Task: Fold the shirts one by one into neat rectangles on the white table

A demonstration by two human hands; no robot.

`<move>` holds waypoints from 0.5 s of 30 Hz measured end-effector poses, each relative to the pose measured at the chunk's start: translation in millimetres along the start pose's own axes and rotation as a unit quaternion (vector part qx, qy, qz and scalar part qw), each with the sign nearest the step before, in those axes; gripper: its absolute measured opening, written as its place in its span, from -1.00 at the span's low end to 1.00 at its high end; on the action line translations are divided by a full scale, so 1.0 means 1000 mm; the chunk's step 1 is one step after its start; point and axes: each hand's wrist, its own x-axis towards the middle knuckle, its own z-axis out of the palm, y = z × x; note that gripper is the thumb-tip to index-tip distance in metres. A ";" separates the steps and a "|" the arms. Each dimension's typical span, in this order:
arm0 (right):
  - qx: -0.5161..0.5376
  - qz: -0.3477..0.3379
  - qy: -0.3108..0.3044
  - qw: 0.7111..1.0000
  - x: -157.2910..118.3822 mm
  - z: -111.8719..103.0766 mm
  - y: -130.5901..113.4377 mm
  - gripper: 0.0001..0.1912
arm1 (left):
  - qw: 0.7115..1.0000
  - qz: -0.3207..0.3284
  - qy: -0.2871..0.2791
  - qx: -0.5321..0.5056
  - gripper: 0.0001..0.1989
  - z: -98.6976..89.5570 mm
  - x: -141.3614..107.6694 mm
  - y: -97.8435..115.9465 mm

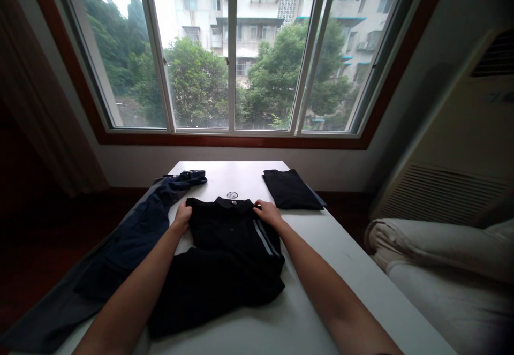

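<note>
A black collared shirt (225,237) with two pale stripes on its right side lies on the white table (345,269), its collar toward the window. Its lower part spreads toward me, partly folded over. My left hand (183,217) grips the shirt's far left corner, the fingers closed and partly hidden. At the far right shoulder, my right hand (268,213) pinches the cloth beside the collar.
Dark blue and grey clothes (140,237) lie heaped along the table's left edge. A folded black garment (292,189) rests at the back right, near a round mark (232,195) on the tabletop. To the right stands a beige sofa (441,258); a window is ahead.
</note>
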 end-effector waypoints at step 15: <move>0.161 -0.162 -0.106 0.968 -0.017 -0.024 -0.045 -0.71 | 0.747 0.252 -0.419 0.451 -0.69 0.015 -0.072 0.045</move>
